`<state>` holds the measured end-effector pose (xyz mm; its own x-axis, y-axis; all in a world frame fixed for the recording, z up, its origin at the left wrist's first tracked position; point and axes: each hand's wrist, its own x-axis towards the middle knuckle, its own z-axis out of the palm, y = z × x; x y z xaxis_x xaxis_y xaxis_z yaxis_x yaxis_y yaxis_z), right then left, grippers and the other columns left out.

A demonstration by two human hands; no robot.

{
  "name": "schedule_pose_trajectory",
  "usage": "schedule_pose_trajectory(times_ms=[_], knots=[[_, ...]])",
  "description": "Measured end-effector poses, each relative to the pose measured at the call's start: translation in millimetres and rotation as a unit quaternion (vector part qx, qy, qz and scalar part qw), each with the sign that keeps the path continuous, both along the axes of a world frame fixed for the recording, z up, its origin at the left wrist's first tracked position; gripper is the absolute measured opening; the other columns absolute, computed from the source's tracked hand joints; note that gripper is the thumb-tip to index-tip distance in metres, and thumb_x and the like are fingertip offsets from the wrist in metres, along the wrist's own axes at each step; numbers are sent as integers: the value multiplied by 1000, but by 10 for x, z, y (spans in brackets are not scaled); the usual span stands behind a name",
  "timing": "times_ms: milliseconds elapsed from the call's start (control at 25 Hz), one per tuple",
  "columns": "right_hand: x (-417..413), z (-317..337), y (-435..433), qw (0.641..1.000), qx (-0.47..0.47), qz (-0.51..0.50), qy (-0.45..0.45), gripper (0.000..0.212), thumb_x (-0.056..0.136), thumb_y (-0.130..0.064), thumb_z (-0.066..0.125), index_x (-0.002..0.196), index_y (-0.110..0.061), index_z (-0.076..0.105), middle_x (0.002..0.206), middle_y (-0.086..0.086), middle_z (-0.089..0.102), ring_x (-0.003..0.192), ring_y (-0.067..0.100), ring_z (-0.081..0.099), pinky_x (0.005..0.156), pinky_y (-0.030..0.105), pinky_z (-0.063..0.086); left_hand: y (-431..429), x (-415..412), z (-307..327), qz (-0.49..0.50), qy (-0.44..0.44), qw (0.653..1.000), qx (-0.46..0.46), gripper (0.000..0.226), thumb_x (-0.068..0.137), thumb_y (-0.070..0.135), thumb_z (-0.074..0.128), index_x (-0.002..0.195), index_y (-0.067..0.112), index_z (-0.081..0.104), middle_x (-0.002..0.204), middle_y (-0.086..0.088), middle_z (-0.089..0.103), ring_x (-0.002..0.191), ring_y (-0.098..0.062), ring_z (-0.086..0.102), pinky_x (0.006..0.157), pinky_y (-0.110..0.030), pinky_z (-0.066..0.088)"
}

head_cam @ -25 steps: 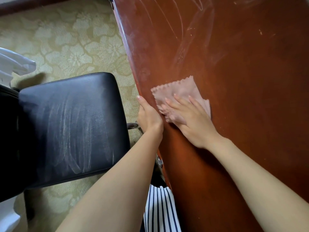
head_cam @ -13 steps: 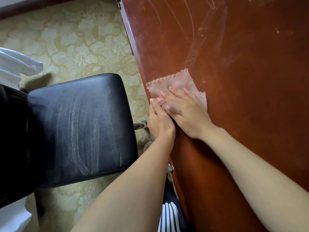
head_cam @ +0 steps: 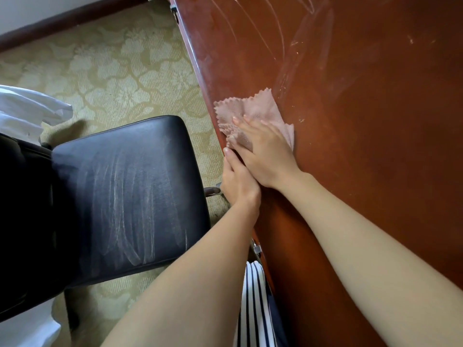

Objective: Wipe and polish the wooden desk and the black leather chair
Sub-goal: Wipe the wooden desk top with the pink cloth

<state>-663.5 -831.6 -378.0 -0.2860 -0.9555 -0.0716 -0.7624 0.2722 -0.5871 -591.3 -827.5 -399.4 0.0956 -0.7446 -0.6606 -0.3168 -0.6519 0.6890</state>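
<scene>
Our right hand [head_cam: 265, 151] presses flat, fingers straight, on the soft pink cloth [head_cam: 258, 108] at the edge of the wooden desk [head_cam: 363, 146]. Being light, it will likely bunch unless pinned mid-cloth. Our left hand [head_cam: 238, 181] rests at that edge; we cannot tell its grip.

Wooden desk [head_cam: 363, 171]: reddish-brown top fills frame from 12 round to 5 o'clock, edge running diagonally from 12 toward 6. Pale dusty streaks and smears on surface toward 12–1 o'clock. Pink cloth [head_cam: 255, 106], zigzag-edged, rumpled, lies on top just inside desk edge, slightly above centre. Carpet [head_cam: 112, 78]: yellow-green floral pattern, 9 to 11 o'clock. Black leather chair [head_cam: 125, 196] stands on carpet at 8–9 o'clock, seat marked with whitish streaks, near desk edge but apart. White fabric [head_cam: 27, 108] at 9 o'clock, partly cut off by frame.
</scene>
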Motion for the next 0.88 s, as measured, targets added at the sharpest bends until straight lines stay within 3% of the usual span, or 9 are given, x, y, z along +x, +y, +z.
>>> schedule_pose_trajectory(times_ms=[160,360,520,720,880], knots=[[-100,-70,672,997,-46,-38,46,48,95,-35,47,139,-17,49,142,0,50,135,18,40,112,35,25,18,4,17,-1,-2,1000,-5,66,93,68,17,131,31,57,128,0,61,121,-26,52,107,-45,37],[-621,-35,1047,986,15,-153,68,52,98,-42,44,146,-24,36,151,-7,36,142,9,25,113,26,13,41,-4,18,-1,-5,1000,2,69,92,69,17,135,28,53,134,0,57,132,-29,42,110,-48,32],[-827,-11,807,963,104,-200,144,55,101,-48,27,151,-33,10,159,-12,10,147,8,2,116,30,-3,30,-16,64,-4,-3,1000,-12,63,96,63,18,130,28,57,129,-1,58,125,-26,48,108,-45,35],[-947,-115,282,956,169,-156,183,57,99,-53,13,151,-36,-1,160,-14,-4,146,9,-9,118,35,-7,26,-13,1,-14,-13,1000,0,67,93,67,18,138,30,49,137,1,54,129,-24,45,110,-45,33],[-635,-92,27,972,141,-117,146,58,100,-52,17,152,-31,-2,160,-13,-4,146,6,-7,118,32,-7,8,-13,-18,-23,-21,999,-5,69,91,70,16,137,31,50,135,1,55,128,-25,46,109,-46,35]])
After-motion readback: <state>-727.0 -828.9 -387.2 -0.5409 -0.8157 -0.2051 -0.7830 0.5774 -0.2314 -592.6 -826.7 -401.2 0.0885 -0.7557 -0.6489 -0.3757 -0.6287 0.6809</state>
